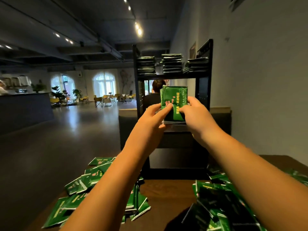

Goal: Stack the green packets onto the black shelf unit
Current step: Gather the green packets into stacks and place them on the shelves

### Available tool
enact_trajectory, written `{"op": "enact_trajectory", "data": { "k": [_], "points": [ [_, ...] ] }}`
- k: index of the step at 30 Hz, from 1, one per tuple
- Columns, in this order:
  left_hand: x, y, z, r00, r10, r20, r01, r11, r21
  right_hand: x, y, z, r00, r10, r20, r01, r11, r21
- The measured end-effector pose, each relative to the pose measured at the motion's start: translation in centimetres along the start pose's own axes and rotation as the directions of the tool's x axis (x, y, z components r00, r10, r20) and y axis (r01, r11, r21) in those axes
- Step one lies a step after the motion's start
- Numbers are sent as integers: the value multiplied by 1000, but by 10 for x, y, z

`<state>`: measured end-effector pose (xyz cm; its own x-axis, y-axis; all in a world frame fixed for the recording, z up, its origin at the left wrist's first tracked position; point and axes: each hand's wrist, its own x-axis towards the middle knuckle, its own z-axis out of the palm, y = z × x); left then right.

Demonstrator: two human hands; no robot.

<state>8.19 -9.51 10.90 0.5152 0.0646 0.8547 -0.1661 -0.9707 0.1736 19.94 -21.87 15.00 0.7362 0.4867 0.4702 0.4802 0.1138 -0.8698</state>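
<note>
A black shelf unit (204, 77) stands on the brown table (168, 192) ahead of me. Its top shelf carries three stacks of green packets (172, 64). Both hands hold a bundle of green packets (175, 97) upright at the middle shelf, its lower edge at the shelf board. My left hand (155, 114) grips the bundle's left side with the thumb across its face. My right hand (194, 110) pinches its right side. Loose green packets lie scattered on the table at the left (80, 194) and at the right (221, 205).
A grey wall (266, 80) runs close along the right. Behind the shelf unit a person (155, 90) sits facing away. Open floor, a dark counter (25, 109) and yellow chairs (106, 97) lie to the left and far back.
</note>
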Motion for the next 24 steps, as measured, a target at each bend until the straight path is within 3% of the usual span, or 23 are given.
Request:
{"op": "enact_trajectory", "data": {
  "k": [2, 3, 5, 8, 10, 13, 24],
  "points": [
    [30, -4, 5, 998, 36, -43, -33, 996, 79, 11, -16, -20, 999, -40, -3, 39, 998, -44],
    [43, -3, 6, 989, 131, -73, -118, 981, 156, 18, -23, -30, 998, -59, 0, 59, 996, -68],
    [69, 3, 8, 989, 96, -114, -87, 993, 79, 31, -40, -46, 994, -105, -14, 102, 987, -124],
    [108, 10, 12, 975, 160, -155, -139, 981, 137, 51, -64, -69, 982, -186, -24, 179, 965, -190],
    [134, 9, 14, 977, 127, -174, -116, 991, 71, 67, -78, -81, 967, -252, -34, 238, 944, -230],
    [171, 19, 13, 957, 177, -230, -146, 978, 147, 94, -92, -97, 946, -310, -98, 274, 923, -269],
    [257, 25, 26, 974, 19, -225, 37, 970, 240, 177, -120, -119, 904, -409, -125, 263, 762, -593]
  ]
}}
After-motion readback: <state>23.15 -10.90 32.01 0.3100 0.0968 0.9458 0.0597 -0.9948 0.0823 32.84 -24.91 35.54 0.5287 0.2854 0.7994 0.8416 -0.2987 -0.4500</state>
